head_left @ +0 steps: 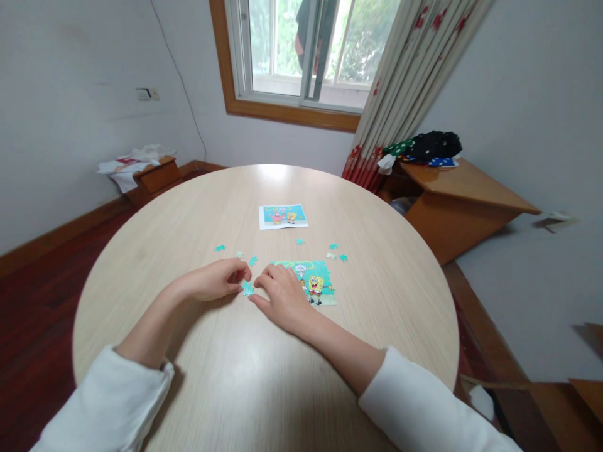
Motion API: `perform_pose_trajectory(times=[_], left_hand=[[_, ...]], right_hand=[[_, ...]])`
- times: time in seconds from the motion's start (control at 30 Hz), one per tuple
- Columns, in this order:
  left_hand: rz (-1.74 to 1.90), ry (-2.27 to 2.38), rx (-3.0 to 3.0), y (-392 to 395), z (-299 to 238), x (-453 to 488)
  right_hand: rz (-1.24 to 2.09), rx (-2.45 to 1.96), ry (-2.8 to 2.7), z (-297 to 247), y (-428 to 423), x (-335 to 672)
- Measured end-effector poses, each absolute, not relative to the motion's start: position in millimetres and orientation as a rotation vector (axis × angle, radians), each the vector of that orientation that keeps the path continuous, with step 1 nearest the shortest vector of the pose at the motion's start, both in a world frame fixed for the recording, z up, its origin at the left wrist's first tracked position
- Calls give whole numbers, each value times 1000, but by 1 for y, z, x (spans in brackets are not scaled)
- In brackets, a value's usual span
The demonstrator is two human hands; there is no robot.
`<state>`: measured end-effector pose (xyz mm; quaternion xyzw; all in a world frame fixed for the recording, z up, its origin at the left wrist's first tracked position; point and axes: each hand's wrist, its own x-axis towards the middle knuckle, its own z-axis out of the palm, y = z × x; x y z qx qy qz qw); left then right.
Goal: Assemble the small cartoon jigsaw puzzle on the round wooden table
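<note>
A small cluster of turquoise jigsaw puzzle pieces point(247, 289) lies between my two hands, low over the table; whether it is one piece or two joined I cannot tell. My left hand point(219, 279) has its thumb and index finger closed at the left edge of it. From the other side, the thumb and index finger of my right hand point(285, 298) pinch at its right edge. Under and beside my right hand lies the partly assembled jigsaw puzzle point(325, 276), with cartoon figures on a turquoise ground. My right hand hides its left part.
Loose jigsaw pieces lie beyond my hands, among them a turquoise one point(220, 248) at left and a star-shaped one point(343, 257) at right. A printed reference picture point(284, 216) rests farther back on the round wooden table point(264, 389). Wooden furniture point(466, 201) stands beyond the right edge.
</note>
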<state>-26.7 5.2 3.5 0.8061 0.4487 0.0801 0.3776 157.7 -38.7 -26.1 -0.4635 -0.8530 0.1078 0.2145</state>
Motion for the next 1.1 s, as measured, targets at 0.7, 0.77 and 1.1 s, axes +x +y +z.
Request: perform_pose_trajectory(times=[0.7, 0.77, 1.1], left_hand=[[344, 1141, 1967, 6, -3, -19], [396, 1128, 1919, 7, -4, -17], [738, 1170, 1617, 7, -14, 8]], right_hand=[[586, -1207, -2200, -23, -40, 153], [717, -1186, -2132, -21, -36, 159], [1059, -1239, -1623, -26, 6, 202]])
